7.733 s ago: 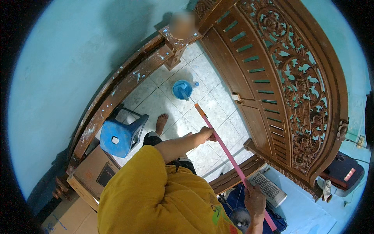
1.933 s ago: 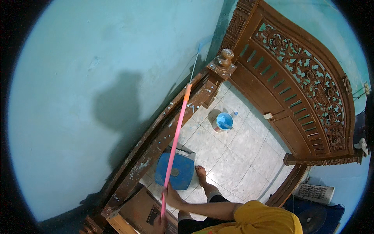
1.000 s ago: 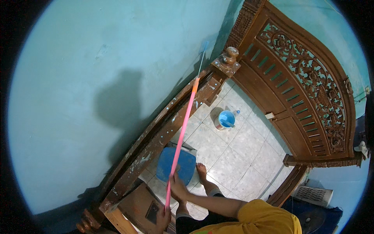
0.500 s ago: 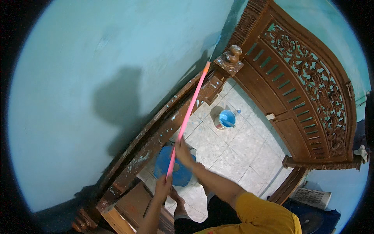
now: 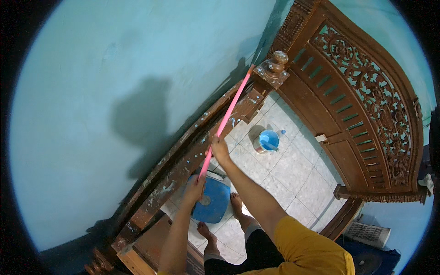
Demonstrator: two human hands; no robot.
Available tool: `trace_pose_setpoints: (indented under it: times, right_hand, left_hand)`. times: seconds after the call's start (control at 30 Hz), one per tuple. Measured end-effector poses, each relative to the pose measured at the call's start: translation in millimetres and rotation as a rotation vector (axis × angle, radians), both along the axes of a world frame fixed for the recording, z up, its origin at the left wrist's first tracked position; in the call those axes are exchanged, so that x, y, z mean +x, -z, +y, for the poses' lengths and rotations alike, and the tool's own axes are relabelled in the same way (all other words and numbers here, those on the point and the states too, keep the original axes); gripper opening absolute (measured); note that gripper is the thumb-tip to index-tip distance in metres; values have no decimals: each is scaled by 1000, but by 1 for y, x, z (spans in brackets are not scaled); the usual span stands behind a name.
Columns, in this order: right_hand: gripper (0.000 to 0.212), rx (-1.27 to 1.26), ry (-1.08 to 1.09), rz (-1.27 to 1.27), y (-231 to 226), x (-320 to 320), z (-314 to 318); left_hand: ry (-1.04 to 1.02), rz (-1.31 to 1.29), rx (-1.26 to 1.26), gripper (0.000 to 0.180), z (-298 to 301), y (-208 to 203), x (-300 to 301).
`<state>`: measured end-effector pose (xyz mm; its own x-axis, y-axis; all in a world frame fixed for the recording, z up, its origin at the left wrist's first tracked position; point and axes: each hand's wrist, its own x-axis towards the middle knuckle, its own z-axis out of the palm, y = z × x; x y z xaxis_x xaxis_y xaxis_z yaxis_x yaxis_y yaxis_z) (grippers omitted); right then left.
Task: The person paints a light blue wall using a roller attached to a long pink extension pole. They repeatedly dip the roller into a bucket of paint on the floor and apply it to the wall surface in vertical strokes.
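A long pink pole (image 5: 230,110) with an orange tip slants up and away over the dark wooden bed rail (image 5: 165,185). Wrapped round its near end is my left hand (image 5: 195,189). Higher up the shaft, my right hand (image 5: 220,149) grips it too. The pole's far tip reaches the gap between the light blue wall (image 5: 91,82) and the knobbed bedpost (image 5: 277,64); whatever is fixed beyond the tip cannot be made out. Beneath my hands, a blue square stool-like thing (image 5: 214,201) sits on the floor in front of my bare feet.
On the tiled floor (image 5: 293,169) stands a paint bucket (image 5: 268,139), blue inside, with a tool across it and a small bottle (image 5: 281,132) beside it. A carved wooden headboard (image 5: 362,101) rises on the right. A white basket (image 5: 370,233) lies at the lower right. Paint spots mark the rail.
Both hands have pushed up and away along the rail, and the pole's tip has moved farther toward the corner by the bedpost. More of the blue square thing now shows.
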<state>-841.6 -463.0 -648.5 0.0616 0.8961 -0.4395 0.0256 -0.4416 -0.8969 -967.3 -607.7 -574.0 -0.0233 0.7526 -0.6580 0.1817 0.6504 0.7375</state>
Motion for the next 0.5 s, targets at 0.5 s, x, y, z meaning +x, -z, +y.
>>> trace_pose_setpoints:
  times: [0.5]
  right_hand:
    - [40, -48, -233, 99, -32, -52, -289]
  left_hand:
    - [-94, 113, 45, 34, -320, 11, -56]
